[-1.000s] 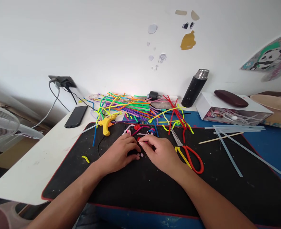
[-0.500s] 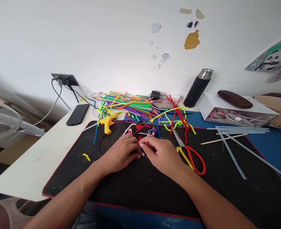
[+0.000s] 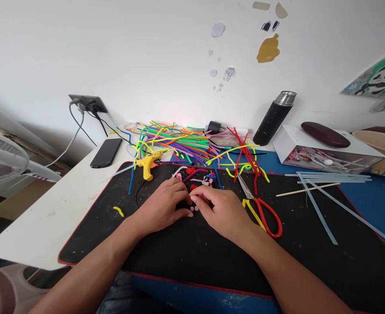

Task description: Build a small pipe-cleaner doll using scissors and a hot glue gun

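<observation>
My left hand (image 3: 164, 203) rests on the black mat (image 3: 186, 261) with its fingers curled inward. Its thumb lies lower, a little apart from the index finger, and whatever the fingers hold is hidden. Close against it, my right hand (image 3: 225, 211) pinches with thumb and index finger; the thing in the pinch is too small to make out. Just beyond the fingertips show a red fuzzy piece (image 3: 193, 187) and a small multicoloured figure (image 3: 208, 179). Tiny pale pieces (image 3: 194, 209) lie between the two hands.
Scissors (image 3: 256, 203) with red and yellow handles lie right of my right hand. A yellow glue gun (image 3: 147, 165) sits behind my left hand. Pipe cleaners (image 3: 179, 144) pile along the wall. Glue sticks (image 3: 320, 213), a black flask (image 3: 274, 120) and a phone (image 3: 106, 153) stand or lie around.
The view has shifted slightly. The gap between my left thumb and fingers looks a little wider, and more of the pale pieces shows. My right hand keeps its pinch.
</observation>
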Available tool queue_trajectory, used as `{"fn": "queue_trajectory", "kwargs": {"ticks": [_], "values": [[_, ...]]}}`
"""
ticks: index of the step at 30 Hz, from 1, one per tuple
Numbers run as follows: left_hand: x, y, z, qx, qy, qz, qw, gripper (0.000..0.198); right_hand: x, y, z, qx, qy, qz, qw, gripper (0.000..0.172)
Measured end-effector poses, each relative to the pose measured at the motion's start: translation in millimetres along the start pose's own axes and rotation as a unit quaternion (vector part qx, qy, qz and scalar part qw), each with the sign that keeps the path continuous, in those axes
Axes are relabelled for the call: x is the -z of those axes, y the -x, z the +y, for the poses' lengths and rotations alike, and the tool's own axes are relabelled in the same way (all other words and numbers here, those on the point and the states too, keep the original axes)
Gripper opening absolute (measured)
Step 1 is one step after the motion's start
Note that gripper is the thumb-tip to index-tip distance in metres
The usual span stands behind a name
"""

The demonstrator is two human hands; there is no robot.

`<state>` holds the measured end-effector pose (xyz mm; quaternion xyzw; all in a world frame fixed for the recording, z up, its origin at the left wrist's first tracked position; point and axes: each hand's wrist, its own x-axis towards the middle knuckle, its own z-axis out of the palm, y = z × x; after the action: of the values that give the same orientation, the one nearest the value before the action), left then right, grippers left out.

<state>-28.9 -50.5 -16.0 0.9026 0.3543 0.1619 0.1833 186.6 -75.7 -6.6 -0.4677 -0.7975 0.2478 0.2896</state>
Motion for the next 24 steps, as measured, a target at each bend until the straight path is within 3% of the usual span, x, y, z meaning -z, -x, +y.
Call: {"fn": "queue_trajectory", "kwargs": {"ticks": [24], "values": [[-5.0,-0.3,-1.9,-0.032,0.023,-0.006,0.999,0.003,-1.2,-0.1,3.1,-0.003,0.011,0.001,1.0,0.015]]}}
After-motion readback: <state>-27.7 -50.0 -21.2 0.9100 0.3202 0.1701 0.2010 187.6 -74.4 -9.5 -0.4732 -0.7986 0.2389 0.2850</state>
